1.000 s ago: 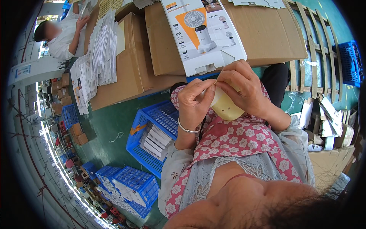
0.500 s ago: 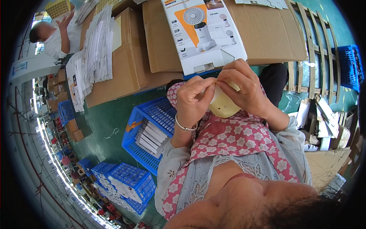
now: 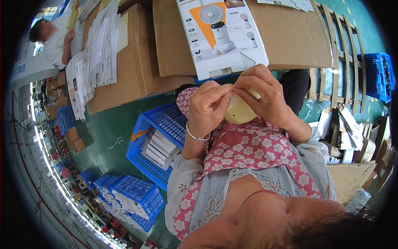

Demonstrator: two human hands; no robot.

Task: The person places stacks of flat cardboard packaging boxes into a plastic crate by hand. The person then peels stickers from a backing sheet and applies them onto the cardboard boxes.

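Both our hands meet in front of the chest: the left hand [image 3: 209, 106] and the right hand [image 3: 265, 95] pinch a small pale yellow round part [image 3: 239, 111] between their fingers, just below the flat printed fan box [image 3: 222, 37]. We think the part could slip down toward the blue crate [image 3: 159, 143], because only fingertips hold it

Both hands, left hand [image 3: 209, 106] and right hand [image 3: 265, 93], pinch a pale yellow piece [image 3: 239, 111]. Beyond them lies a flat printed carton [image 3: 222, 37]; left, a blue crate [image 3: 155, 143].
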